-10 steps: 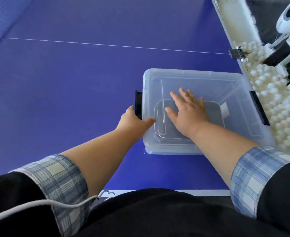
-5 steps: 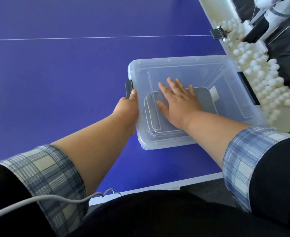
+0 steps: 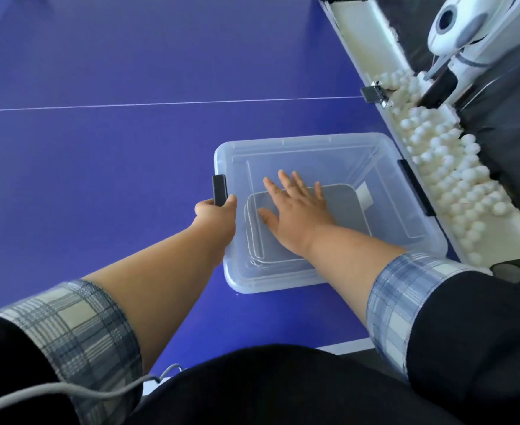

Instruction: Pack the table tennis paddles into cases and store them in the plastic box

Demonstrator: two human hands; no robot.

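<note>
Two grips: left grip [image 3: 214, 214] grasps the black latch [image 3: 219, 191] at 9 o'clock of the plastic box [image 3: 268, 283], at 1 o'clock on the table [image 3: 99, 179]. Right grip [image 3: 298, 216], released flat, presses the lid [image 3: 390, 185] over grey cases [image 3: 341, 204]. Probably light, stiff, slick: lift by both ends.

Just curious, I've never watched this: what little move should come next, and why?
Probably snap the left latch shut with the left hand: it grips that latch, while the right hand presses flat on the lid over the grey cases.

Translucent lidded plastic box [image 3: 268, 283], black latches [image 3: 219, 190] at both ends, grey cases [image 3: 344, 207] stacked flat inside
</note>
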